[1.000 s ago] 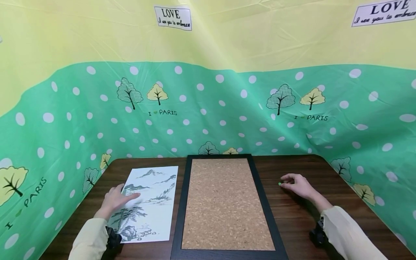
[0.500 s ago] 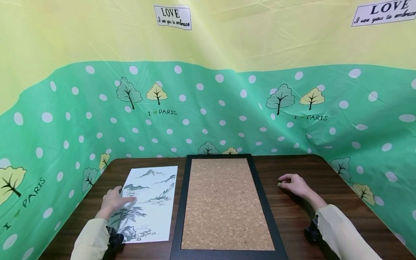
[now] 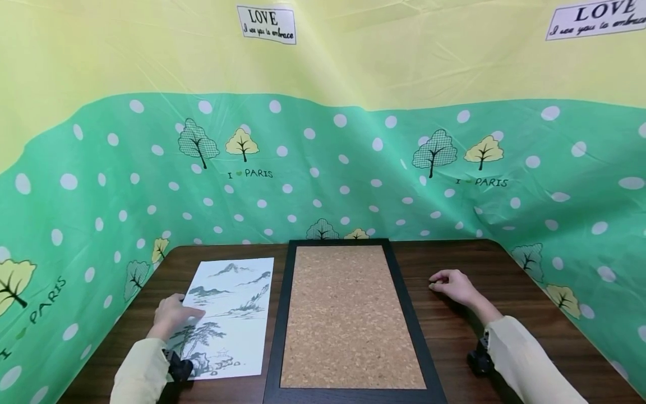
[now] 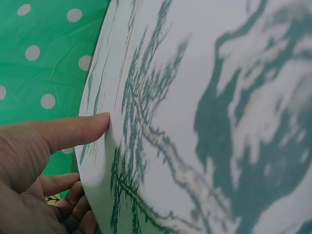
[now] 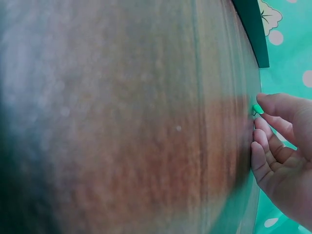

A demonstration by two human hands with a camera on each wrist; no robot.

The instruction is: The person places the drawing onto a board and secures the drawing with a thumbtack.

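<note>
A white sheet of paper (image 3: 237, 331) printed with an ink landscape lies on the left of the dark wooden table. My left hand (image 3: 172, 317) is at its left edge, the thumb on top of the print and the other fingers at the edge, their tips partly hidden by the paper (image 4: 180, 122). On the right, my right hand (image 3: 456, 286) stays low over the table, pinching a small green push pin (image 5: 258, 108) between thumb and forefinger. Between the hands lies a cork board (image 3: 353, 320) in a black frame.
The board's black frame (image 3: 294, 314) stands beside the sheet's right edge and reaches the table's back edge. Bare wood (image 3: 444, 348) shows to its right. A green and yellow printed cloth (image 3: 353, 168) hangs around the table.
My left hand has slid slightly left and toward me, its thumb drawing back to the sheet's left side. My right hand has shifted slightly left; the sheet and board stay put.
</note>
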